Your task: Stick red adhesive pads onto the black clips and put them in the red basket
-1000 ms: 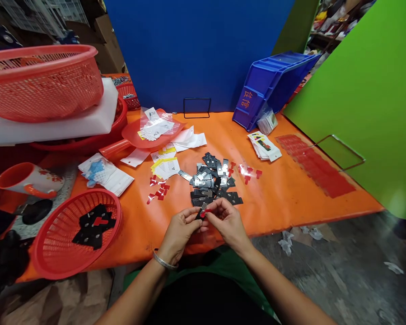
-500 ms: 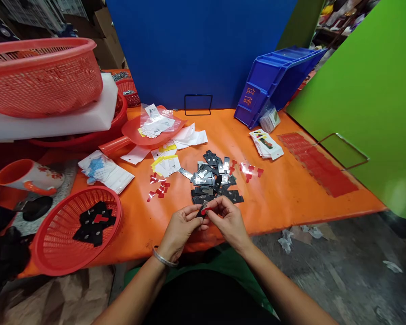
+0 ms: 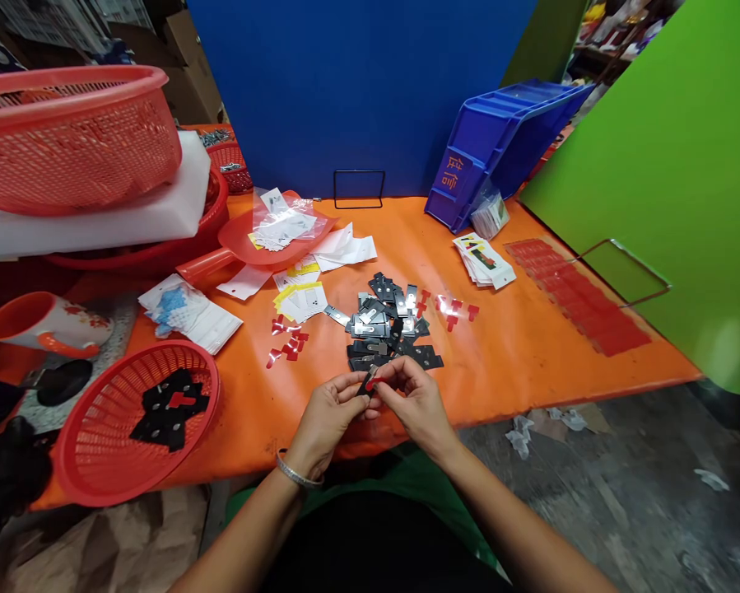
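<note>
A: What are your hands closed on right now?

B: Your left hand [image 3: 328, 416] is clamped on a black strip [image 3: 364, 387], which tilts between thumb and fingers with a shiny part near its upper end. Your right hand [image 3: 417, 403] pinches a small red tab [image 3: 375, 381] against that strip

A: So your two hands are nearly together?

B: Yes, the fingertips come in close from both sides; you cannot tell from this view whether they touch each other

A: And what lies just beyond your fingers?

B: A heap of metal and black pieces [image 3: 375, 327] on the orange table [image 3: 468, 354]. Loose red pieces [image 3: 294, 344] lie beyond your left hand, to the left of that heap, and more red pieces [image 3: 452, 313] lie to its right, beyond your right hand

A: Anything farther out on your left?

B: A red basket [image 3: 89, 441], well to the left of your left hand, holding black pieces [image 3: 156, 399] with one red T-shape [image 3: 179, 399] on them. Your mug [image 3: 73, 323] lies tipped beyond it

A: And past your right hand?

B: A stack of cards [image 3: 486, 263], with a blue bin [image 3: 465, 165] leaning behind it
</note>
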### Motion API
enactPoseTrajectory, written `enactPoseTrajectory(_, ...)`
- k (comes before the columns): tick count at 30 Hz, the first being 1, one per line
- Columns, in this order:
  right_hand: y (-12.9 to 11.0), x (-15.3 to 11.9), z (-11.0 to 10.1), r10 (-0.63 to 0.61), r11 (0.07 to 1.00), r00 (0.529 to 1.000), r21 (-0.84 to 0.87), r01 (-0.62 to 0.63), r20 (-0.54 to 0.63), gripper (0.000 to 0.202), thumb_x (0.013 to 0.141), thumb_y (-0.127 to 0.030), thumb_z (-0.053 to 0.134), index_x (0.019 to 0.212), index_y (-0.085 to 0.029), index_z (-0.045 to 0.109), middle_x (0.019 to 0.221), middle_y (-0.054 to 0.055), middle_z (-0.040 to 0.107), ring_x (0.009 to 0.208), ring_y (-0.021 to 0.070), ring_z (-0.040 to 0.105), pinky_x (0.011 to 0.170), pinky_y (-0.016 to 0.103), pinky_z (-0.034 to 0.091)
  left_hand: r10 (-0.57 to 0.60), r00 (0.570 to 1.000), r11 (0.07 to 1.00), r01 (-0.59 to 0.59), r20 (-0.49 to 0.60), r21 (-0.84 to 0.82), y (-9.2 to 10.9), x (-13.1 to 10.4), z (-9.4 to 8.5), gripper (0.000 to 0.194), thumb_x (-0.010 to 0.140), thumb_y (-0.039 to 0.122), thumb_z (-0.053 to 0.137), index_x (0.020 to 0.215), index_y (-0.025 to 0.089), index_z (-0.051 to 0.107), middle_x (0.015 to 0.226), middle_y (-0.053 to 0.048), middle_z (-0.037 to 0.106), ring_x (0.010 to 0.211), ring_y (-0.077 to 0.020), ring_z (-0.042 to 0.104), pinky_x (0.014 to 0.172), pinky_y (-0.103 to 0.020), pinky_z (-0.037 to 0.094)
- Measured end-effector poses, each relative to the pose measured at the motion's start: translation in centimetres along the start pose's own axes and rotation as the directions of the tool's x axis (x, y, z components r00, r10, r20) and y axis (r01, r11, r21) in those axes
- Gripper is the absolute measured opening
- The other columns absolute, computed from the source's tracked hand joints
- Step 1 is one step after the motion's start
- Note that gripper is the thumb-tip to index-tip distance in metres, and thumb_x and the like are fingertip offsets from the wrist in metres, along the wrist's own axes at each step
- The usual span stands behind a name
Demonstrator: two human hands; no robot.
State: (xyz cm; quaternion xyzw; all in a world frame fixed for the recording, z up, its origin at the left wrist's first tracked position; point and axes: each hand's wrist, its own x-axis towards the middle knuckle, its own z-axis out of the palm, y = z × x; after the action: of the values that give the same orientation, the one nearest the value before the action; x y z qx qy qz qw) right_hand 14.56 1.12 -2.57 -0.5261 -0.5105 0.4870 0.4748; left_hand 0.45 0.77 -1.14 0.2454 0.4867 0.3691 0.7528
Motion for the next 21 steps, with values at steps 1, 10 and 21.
enactPoseTrajectory(1, -0.02, 0.0, -0.01, 0.0, 1.0, 1.0, 0.0, 0.0, 0.0, 0.007, 0.075, -0.019, 0.061, 0.076, -0.019, 0.053, 0.075, 0.0, 0.06, 0.065, 0.0128, 0.058, 0.058, 0.024, 0.049, 0.001, 1.0, 1.0, -0.001, 0.003, -0.002, -0.04, 0.01, -0.01, 0.036, 0.071, 0.006, 0.064, 0.106, 0.008, 0.057, 0.095, -0.012, 0.069, 0.078, -0.0166, 0.068, 0.07, -0.023, 0.055)
enactPoseTrajectory(10, -0.19, -0.12, -0.05, -0.006, 1.0, 1.0, -0.017, 0.006, 0.009, 0.006, 0.075, -0.017, 0.059, 0.076, -0.019, 0.054, 0.074, -0.001, 0.06, 0.064, 0.0123, 0.059, 0.058, 0.024, 0.047, -0.004, 1.0, 1.0, 0.004, 0.005, -0.011, 0.11, 0.06, 0.24, 0.035, 0.07, 0.007, 0.066, 0.103, 0.008, 0.058, 0.09, -0.01, 0.07, 0.073, -0.0134, 0.067, 0.07, -0.022, 0.055)
enactPoseTrajectory(21, 0.04, 0.0, -0.23, -0.008, 0.998, 1.0, -0.06, 0.009, 0.004, 0.005, 0.075, -0.017, 0.059, 0.077, -0.019, 0.055, 0.075, 0.001, 0.061, 0.067, 0.0135, 0.059, 0.06, 0.025, 0.047, -0.01, 1.0, 1.0, 0.01, 0.007, -0.015, 0.13, 0.08, 0.18, 0.035, 0.069, 0.006, 0.066, 0.103, 0.008, 0.059, 0.09, -0.01, 0.07, 0.073, -0.013, 0.067, 0.07, -0.022, 0.055)
